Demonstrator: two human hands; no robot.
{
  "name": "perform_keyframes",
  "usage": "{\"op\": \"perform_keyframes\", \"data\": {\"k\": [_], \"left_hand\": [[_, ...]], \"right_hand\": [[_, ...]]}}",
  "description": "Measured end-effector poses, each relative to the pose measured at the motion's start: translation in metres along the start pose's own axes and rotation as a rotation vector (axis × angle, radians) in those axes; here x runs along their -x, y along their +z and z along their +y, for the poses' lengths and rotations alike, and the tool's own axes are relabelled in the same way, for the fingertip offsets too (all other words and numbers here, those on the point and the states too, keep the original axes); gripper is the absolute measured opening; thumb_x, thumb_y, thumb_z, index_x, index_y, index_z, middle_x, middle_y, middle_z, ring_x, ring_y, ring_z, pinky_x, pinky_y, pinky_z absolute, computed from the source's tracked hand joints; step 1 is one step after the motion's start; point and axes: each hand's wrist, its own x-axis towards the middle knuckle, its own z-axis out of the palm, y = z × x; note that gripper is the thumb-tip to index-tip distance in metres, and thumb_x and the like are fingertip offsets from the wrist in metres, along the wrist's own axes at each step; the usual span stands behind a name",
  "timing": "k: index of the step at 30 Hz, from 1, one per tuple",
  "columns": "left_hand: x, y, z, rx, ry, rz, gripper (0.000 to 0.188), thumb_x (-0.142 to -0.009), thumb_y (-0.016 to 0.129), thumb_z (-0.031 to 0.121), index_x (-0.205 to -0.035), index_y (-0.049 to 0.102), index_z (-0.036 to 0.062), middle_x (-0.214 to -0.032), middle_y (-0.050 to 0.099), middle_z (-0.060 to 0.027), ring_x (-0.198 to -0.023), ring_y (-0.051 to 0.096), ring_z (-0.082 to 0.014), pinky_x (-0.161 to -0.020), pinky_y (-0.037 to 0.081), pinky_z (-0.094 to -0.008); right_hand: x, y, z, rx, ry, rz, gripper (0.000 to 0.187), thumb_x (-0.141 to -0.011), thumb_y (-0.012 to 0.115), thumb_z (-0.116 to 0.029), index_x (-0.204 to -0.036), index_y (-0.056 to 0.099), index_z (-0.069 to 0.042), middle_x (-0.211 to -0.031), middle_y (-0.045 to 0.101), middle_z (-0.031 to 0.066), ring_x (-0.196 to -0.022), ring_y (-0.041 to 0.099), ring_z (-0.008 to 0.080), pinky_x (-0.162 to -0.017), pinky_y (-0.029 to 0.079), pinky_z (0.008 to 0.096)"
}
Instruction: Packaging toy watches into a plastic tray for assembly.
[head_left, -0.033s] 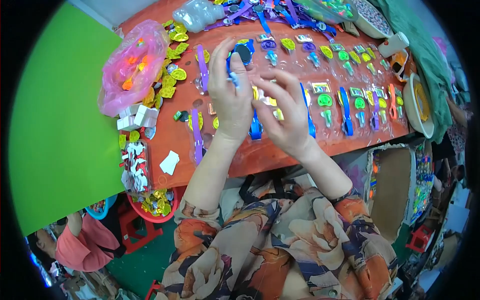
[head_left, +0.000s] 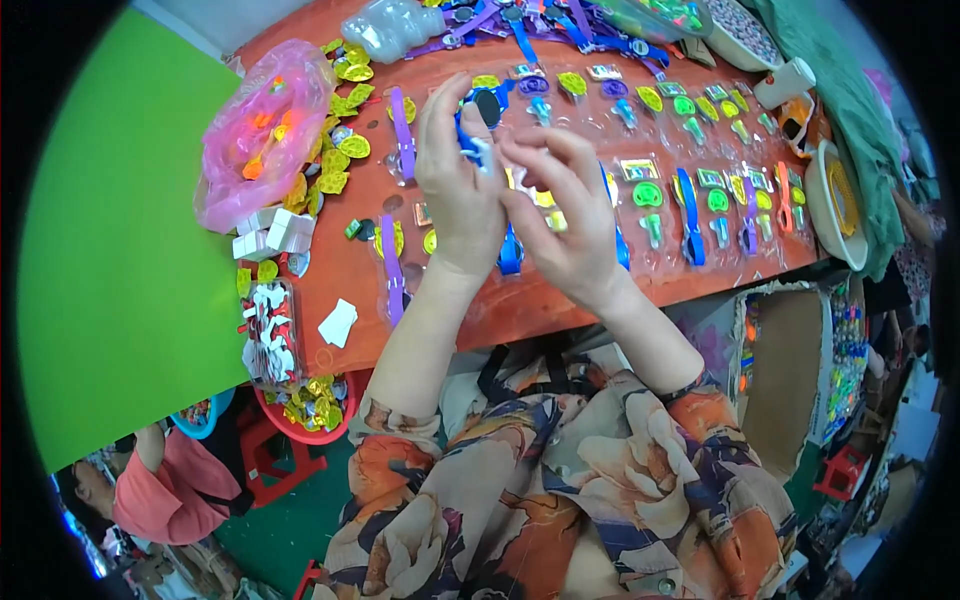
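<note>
A blue toy wristwatch (head_left: 487, 107) with a dark round face shows behind the thumb of my left hand (head_left: 455, 200), whose fingers are wrapped round it. Part of its blue strap shows against the palm. My right hand (head_left: 575, 225) is beside the left, fingers half bent and apart from the thumb, tips close to the left palm. I see nothing held in it. Beneath both hands lie clear plastic trays with small toys; a purple strap (head_left: 392, 270) and a green round piece (head_left: 647, 194) rest in them. The hands partly hide the middle trays.
A pink plastic bag (head_left: 265, 150) with orange pieces and yellow foil pieces (head_left: 335, 183) lie left. White boxes (head_left: 290, 230) and white cards (head_left: 338, 325) are nearer. Purple and blue watches (head_left: 575, 20) heap at the back. A white basin (head_left: 835, 210) stands right; a cardboard box (head_left: 785, 370) sits below.
The fingers of my right hand have moved slightly up and left, closer to my left palm. My left hand keeps the toy wristwatch in nearly the same place.
</note>
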Motion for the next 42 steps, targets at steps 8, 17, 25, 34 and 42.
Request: {"op": "perform_keyframes", "data": {"k": [8, 17, 25, 34, 42], "left_hand": [[0.02, -0.011, 0.026, 0.864, -0.658, -0.011, 0.028, -0.107, 0.044, 0.02, -0.125, 0.055, 0.0017, -0.094, 0.068, -0.0081, -0.07, 0.064, -0.0143, -0.058, 0.047, -0.0246], [0.029, -0.03, 0.001, 1.143, -1.208, -0.335, 0.022, -0.105, 0.047, 0.022, -0.12, 0.051, 0.0072, -0.084, 0.065, -0.0074, -0.053, 0.055, -0.0142, -0.039, 0.034, -0.0228], [0.048, -0.011, -0.003, 1.137, -1.354, -0.425, 0.026, -0.107, 0.041, 0.027, -0.119, 0.054, 0.0088, -0.089, 0.07, -0.0115, -0.056, 0.058, -0.0131, -0.037, 0.031, -0.0218], [0.068, -0.013, 0.009, 0.571, -0.8, -0.54, 0.034, -0.107, 0.045, 0.032, -0.123, 0.059, 0.0063, -0.095, 0.063, -0.0002, -0.079, 0.06, -0.0046, -0.064, 0.049, -0.0188], [0.076, -0.017, 0.011, 0.576, -0.741, -0.658, 0.025, -0.107, 0.042, 0.017, -0.12, 0.057, 0.0021, -0.092, 0.064, -0.0036, -0.081, 0.063, -0.0081, -0.07, 0.052, -0.0251]], "right_hand": [[0.016, -0.014, 0.018, -0.528, 0.721, -0.009, 0.025, -0.104, 0.05, -0.019, -0.119, 0.06, -0.001, -0.103, 0.067, 0.003, -0.081, 0.059, 0.0084, -0.072, 0.049, 0.0244], [0.029, -0.046, 0.012, -0.553, 0.293, -0.107, 0.033, -0.105, 0.045, -0.009, -0.136, 0.055, -0.002, -0.124, 0.063, 0.0101, -0.086, 0.055, 0.009, -0.075, 0.049, 0.0236], [0.036, -0.063, -0.014, -0.255, -0.163, -0.409, 0.02, -0.087, 0.064, 0.003, -0.105, 0.068, -0.003, -0.104, 0.071, 0.0133, -0.092, 0.066, 0.0239, -0.082, 0.049, 0.0359], [0.046, -0.065, -0.001, -0.402, 0.778, -0.348, 0.025, -0.104, 0.053, -0.021, -0.109, 0.067, -0.001, -0.072, 0.063, -0.0025, -0.061, 0.046, -0.0002, -0.053, 0.031, 0.0163], [0.048, -0.061, 0.011, -0.574, 0.802, -0.376, 0.03, -0.105, 0.052, -0.027, -0.104, 0.066, -0.001, -0.071, 0.056, -0.0034, -0.067, 0.05, 0.0038, -0.064, 0.043, 0.0206]]}}
